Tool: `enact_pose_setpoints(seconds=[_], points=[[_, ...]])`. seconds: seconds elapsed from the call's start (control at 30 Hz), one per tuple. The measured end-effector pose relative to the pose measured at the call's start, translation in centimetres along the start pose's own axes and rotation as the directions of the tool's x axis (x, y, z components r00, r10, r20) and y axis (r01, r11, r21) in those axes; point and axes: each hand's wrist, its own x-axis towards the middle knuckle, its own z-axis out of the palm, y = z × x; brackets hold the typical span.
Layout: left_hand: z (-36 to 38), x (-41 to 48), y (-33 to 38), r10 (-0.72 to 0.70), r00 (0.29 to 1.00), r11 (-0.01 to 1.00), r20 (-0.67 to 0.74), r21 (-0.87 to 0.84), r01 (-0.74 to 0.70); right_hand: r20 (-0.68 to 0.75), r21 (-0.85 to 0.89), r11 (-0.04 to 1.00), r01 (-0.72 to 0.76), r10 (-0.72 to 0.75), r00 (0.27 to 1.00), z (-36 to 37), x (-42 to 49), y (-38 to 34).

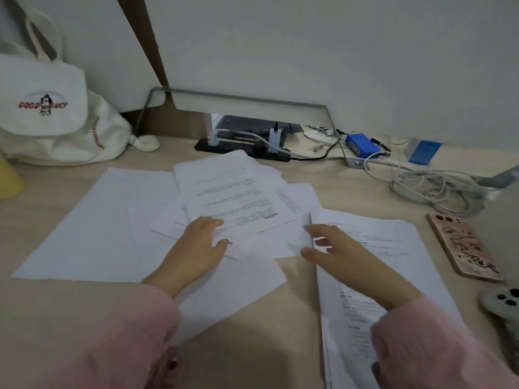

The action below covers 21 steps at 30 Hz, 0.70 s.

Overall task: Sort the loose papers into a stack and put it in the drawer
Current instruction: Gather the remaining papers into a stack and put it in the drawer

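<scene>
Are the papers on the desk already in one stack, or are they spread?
Spread, not stacked. The sheets lie at different angles across the desk, only partly overlapping.
</scene>
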Motion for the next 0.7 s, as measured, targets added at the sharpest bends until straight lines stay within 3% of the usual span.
enact_pose_setpoints(seconds=[0.1,0.2,0.27,0.33,0.43,0.57,0.7], points=[[-1.9,1.4,-4.3,-0.114,0.994,0.987,-0.005,0.113,0.113,0.152,0.374,0.912,-0.168,0.118,0.981,3.1,3.3,-2.0],[-2.5,1.4,-6.8,-0.193,0.981,0.946,0.001,0.265,0.186,0.234,0.786,0.53,-0.317,0.219,0.947,5.5,6.0,-2.4],[-2.2,0.8,-7.5,-0.186,0.982,0.942,-0.014,0.281,0.183,0.239,0.886,0.306,-0.348,0.342,0.909,6.5,7.5,-2.3],[-1.5,0.5,-8.0,-0.149,0.987,0.947,-0.061,0.279,0.16,0.256,0.911,0.206,-0.357,0.398,0.881,7.1,8.6,-2.5],[-0.6,0.2,-8.5,-0.069,0.987,0.949,-0.145,0.295,0.11,0.235,0.896,0.276,-0.348,0.371,0.898,7.9,10.4,-2.5],[0.0,0.1,-9.3,-0.006,0.986,0.968,-0.164,0.246,0.047,0.066,0.844,0.481,-0.236,0.343,0.937,8.9,11.5,-3.8],[-0.4,-0.3,-9.2,0.007,0.983,0.999,-0.185,0.032,-0.001,-0.02,0.742,0.648,-0.173,0.278,0.96,9.8,12.0,-4.2]])
